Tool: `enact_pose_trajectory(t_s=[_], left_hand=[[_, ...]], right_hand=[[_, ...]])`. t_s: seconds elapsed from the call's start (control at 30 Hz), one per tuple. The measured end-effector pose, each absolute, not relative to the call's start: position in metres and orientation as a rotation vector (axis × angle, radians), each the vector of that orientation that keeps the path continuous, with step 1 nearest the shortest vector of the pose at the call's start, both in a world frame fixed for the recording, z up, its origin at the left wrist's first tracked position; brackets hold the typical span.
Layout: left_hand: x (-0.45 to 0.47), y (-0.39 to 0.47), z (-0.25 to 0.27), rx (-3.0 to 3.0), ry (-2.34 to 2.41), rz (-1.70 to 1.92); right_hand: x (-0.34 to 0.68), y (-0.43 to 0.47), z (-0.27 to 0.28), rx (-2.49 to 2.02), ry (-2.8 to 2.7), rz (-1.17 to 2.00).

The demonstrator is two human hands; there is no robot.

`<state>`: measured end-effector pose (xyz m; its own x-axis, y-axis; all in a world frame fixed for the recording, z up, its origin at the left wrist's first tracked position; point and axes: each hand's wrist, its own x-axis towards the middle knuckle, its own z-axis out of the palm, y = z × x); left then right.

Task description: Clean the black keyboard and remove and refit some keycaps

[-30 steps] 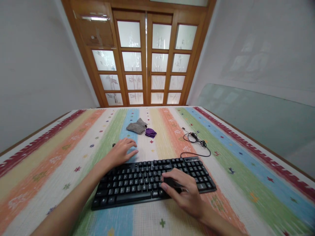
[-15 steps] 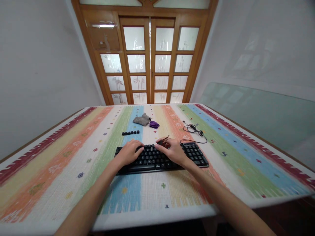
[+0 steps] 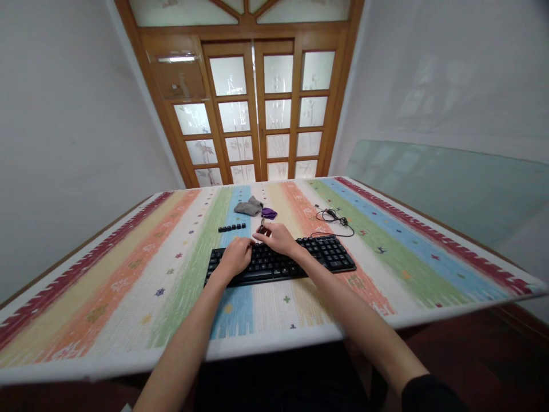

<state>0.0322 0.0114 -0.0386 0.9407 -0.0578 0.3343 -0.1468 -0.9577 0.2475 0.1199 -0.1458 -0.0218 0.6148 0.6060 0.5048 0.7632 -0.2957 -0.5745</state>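
Observation:
A black keyboard [image 3: 261,273] lies across the striped cloth in front of me. My left hand [image 3: 237,256] rests on its left part, fingers curled together at the upper key rows; whatever they may pinch is hidden. Just to the right, my right hand [image 3: 278,238] is held over the upper rows, closed on a small dark tool with thin prongs [image 3: 262,225] that points upward. The tool's exact kind is too small to tell. Beyond my left hand, several loose black keycaps [image 3: 232,228] lie in a row on the cloth.
Behind the keyboard lie a grey cloth [image 3: 249,206] and a purple cloth [image 3: 269,213]. The keyboard's coiled black cable [image 3: 332,217] is at the back right. The table's striped cloth [image 3: 171,309] reaches the near edge; wooden glazed doors [image 3: 257,114] stand beyond.
The view has tilted and shifted. My right hand has lifted slightly and come closer to my left; the tool in it now points up. My left hand's fingers have drawn together.

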Motion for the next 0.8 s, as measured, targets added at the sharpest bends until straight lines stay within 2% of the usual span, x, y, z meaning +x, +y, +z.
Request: enact_pose_trajectory(t_s=[0.8], left_hand=[[0.019, 0.015, -0.042, 2.859, -0.344, 0.479]], right_hand=[[0.126, -0.155, -0.031, -1.932, -0.952, -0.164]])
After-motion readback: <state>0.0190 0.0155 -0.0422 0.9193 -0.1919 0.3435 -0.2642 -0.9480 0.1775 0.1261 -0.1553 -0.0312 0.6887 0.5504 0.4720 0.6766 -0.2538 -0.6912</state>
